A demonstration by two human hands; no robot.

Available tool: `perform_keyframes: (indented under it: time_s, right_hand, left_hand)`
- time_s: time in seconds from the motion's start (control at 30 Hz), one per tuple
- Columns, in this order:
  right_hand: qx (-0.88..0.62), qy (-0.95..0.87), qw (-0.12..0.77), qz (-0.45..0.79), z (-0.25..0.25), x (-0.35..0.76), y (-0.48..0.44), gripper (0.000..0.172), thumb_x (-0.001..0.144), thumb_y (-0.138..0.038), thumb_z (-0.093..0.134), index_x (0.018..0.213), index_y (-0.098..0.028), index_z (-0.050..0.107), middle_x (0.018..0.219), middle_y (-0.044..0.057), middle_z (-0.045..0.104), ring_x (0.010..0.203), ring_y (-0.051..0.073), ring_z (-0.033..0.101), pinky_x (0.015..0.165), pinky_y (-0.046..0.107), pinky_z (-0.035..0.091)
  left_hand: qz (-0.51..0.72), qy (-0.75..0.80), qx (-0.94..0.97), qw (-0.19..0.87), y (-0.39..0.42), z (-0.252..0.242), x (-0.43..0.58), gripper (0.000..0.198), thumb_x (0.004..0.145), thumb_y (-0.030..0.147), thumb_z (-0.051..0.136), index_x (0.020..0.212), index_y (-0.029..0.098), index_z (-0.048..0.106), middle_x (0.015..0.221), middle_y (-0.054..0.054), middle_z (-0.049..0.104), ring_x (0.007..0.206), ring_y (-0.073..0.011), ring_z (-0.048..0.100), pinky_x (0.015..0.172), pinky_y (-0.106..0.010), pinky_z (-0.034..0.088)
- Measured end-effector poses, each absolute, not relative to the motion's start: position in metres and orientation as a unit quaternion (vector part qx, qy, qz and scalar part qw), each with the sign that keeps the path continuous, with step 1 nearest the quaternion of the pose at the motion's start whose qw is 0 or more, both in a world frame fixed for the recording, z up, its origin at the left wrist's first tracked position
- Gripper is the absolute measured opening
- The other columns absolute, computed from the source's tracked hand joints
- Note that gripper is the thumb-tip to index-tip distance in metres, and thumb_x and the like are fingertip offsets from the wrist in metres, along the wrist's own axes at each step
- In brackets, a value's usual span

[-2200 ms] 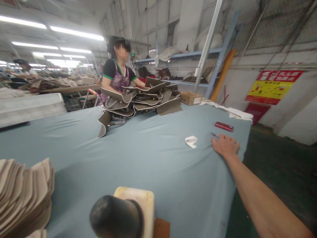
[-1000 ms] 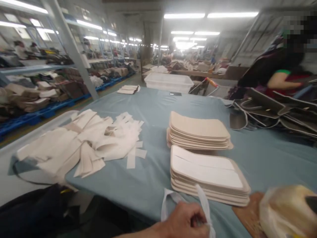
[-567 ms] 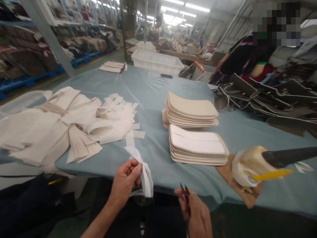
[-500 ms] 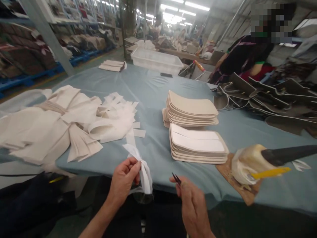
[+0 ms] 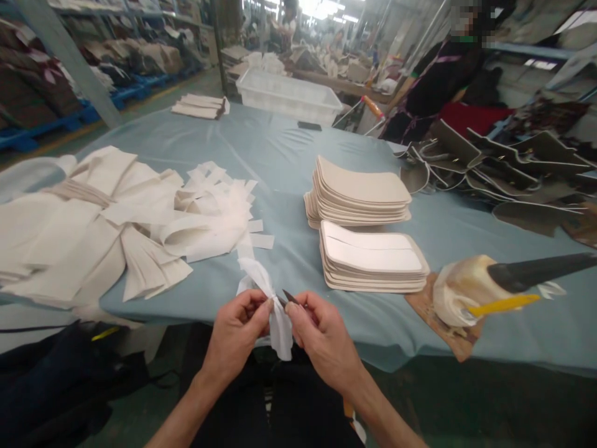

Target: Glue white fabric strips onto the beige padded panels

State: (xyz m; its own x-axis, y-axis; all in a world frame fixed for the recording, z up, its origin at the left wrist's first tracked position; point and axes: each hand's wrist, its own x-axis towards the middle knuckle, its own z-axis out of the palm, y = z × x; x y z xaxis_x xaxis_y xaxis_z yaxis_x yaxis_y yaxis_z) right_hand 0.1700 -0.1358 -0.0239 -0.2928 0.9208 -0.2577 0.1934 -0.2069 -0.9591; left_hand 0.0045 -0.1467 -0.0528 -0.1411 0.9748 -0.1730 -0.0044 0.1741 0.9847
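My left hand (image 5: 245, 320) pinches a gathered bundle of thin white strips (image 5: 281, 336) at its narrow middle, over the table's front edge. Close against it, my right hand (image 5: 314, 323) is closed around small dark thread snips (image 5: 289, 297). Their pointed blades stick out by the pinched part of the bundle; whether they touch it I cannot tell. Beyond my hands to the right lies a stack of beige panels with white backing (image 5: 373, 255), and behind it another stack of beige panels (image 5: 364, 186).
Loose cream fabric pieces (image 5: 84, 230) cover the left of the blue-green table (image 5: 289, 155). To the right stands a glue-stained pot (image 5: 459, 289) with a yellow handle. Dark panels (image 5: 513, 174) lie beyond. A white bin (image 5: 289, 96) and a person (image 5: 433, 81) are at the back.
My right hand has moved left and up to the bundle, bringing the snips against my left hand. The left hand keeps its pinch. The view has tilted slightly down.
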Motion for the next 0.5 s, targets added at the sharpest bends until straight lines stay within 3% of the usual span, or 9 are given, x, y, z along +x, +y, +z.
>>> perform_keyframes:
  time_s: [0.17,0.5]
  right_hand:
    - [-0.481,-0.497,0.279,0.666,-0.033,0.168,-0.130,0.043,0.095,-0.062,0.059,0.085,-0.022,0.050,0.053,-0.011,0.039,0.047,0.007,0.030,0.045,0.021,0.023]
    - [-0.514,-0.507,0.261,0.642,-0.052,0.179,-0.121,0.042,0.095,-0.060,0.058,0.082,-0.021,0.052,0.055,-0.009,0.041,0.050,0.008,0.034,0.046,0.022,0.027]
  left_hand:
    - [0.467,0.583,0.406,0.527,-0.142,-0.054,0.002,0.034,0.079,0.050,0.070,0.082,0.016,0.068,0.055,0.004,0.057,0.047,-0.0093,0.050,0.046,-0.019,0.041]
    - [0.430,0.599,0.402,0.543,-0.133,-0.063,0.011,0.036,0.077,0.053,0.070,0.077,0.017,0.066,0.055,0.003,0.057,0.049,-0.0106,0.052,0.049,-0.021,0.044]
